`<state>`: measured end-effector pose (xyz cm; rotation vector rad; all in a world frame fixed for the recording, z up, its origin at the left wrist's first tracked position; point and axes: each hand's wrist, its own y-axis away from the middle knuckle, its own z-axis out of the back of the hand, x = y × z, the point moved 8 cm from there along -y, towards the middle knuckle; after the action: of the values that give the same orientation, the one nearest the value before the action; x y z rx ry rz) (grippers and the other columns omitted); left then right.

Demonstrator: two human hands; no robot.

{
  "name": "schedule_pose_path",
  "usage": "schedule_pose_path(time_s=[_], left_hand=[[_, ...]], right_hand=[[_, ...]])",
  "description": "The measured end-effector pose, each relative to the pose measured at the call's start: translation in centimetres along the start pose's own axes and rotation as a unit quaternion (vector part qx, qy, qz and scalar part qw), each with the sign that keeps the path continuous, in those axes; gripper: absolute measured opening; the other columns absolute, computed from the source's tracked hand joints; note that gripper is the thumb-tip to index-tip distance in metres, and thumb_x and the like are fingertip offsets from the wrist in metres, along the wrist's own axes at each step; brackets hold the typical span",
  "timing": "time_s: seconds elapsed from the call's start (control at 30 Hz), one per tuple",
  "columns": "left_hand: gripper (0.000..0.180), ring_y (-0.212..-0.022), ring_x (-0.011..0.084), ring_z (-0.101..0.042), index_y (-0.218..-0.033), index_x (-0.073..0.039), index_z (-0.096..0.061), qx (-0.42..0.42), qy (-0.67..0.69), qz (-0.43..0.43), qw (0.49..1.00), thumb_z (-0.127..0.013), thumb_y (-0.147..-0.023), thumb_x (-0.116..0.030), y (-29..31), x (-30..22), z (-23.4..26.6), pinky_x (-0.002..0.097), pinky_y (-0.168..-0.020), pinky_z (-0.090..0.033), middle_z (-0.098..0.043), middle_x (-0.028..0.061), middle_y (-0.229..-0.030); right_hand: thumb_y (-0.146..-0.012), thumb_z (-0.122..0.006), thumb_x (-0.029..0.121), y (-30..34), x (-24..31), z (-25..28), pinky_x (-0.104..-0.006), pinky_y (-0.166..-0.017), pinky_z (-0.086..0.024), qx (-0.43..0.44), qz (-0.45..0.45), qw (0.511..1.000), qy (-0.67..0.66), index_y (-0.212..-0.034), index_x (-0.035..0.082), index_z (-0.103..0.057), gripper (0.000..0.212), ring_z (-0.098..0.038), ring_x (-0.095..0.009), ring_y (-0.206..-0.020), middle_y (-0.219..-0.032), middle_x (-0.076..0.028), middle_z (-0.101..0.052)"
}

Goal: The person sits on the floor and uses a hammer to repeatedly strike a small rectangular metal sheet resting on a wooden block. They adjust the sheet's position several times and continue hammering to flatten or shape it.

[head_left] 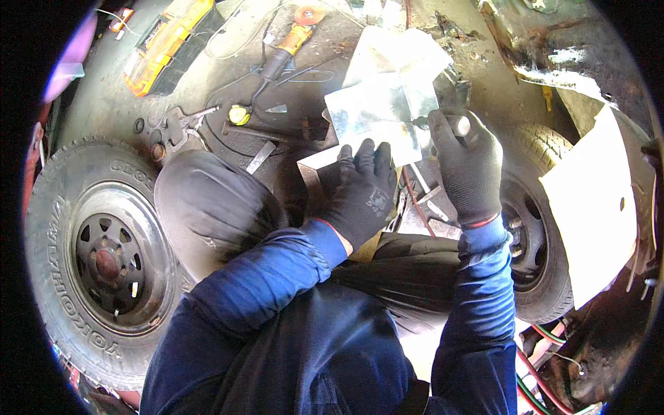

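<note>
A shiny metal sheet (370, 107), with bright glare and a bend line on its right part, lies in front of me. My left hand (363, 190), in a black glove, rests on its near edge with the fingers stretched out. My right hand (469, 162), gloved too, is closed at the sheet's right side. It grips a small tool with a round, pale end (463, 126); its dark tip meets the sheet, and its exact kind is hidden by the fingers. Under the near edge of the sheet is a box-like metal piece (315, 181), partly covered by my left hand.
An orange angle grinder (290, 45), a yellow tape measure (238, 115) and a yellow-and-black toolbox (169, 45) lie on the floor beyond. Wheels stand at left (104, 259) and right (529, 228). A pale panel (591, 214) leans at right, near red and green hoses (536, 377).
</note>
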<state>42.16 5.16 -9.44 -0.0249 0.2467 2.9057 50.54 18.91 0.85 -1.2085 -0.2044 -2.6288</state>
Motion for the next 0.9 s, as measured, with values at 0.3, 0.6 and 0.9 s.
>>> schedule_pose_path(time_s=[0.3,0.6,0.9], left_hand=[[0.097,-0.153,0.0534,-0.043,-0.156,0.002,-0.057,0.001,0.015,0.022,1.0,-0.076,-0.09,-0.067,-1.1,0.6,-0.5,0.0768,-0.121,-0.035,-0.046,0.0294,-0.166],[0.092,-0.151,0.0509,-0.046,-0.154,0.001,-0.058,0.019,0.031,0.043,0.998,-0.078,-0.091,-0.062,-1.7,0.7,-0.5,0.0751,-0.121,-0.037,-0.05,0.0257,-0.163],[0.088,-0.144,0.0442,-0.049,-0.155,-0.003,-0.059,0.065,0.019,0.039,0.997,-0.077,-0.091,-0.06,-2.2,0.9,1.2,0.0694,-0.113,-0.045,-0.05,0.022,-0.164]], right_hand=[[-0.101,-0.081,0.022,-0.4,0.5,-0.2,-0.0305,-0.069,-0.058,-0.015,0.021,0.999,0.029,-0.104,0.0,-0.08,0.022,-0.074,-0.009,-0.075,-0.08,-0.015,-0.077],[-0.102,-0.078,0.016,0.9,-0.5,-0.7,-0.0276,-0.072,-0.058,0.01,-0.045,0.998,-0.031,-0.108,-0.003,-0.079,0.02,-0.07,-0.006,-0.078,-0.084,-0.01,-0.08],[-0.105,-0.071,0.01,1.0,-2.0,-0.7,-0.0237,-0.064,-0.052,0.02,-0.04,0.997,-0.062,-0.118,-0.001,-0.078,0.019,-0.064,-0.004,-0.071,-0.085,-0.001,-0.076]])
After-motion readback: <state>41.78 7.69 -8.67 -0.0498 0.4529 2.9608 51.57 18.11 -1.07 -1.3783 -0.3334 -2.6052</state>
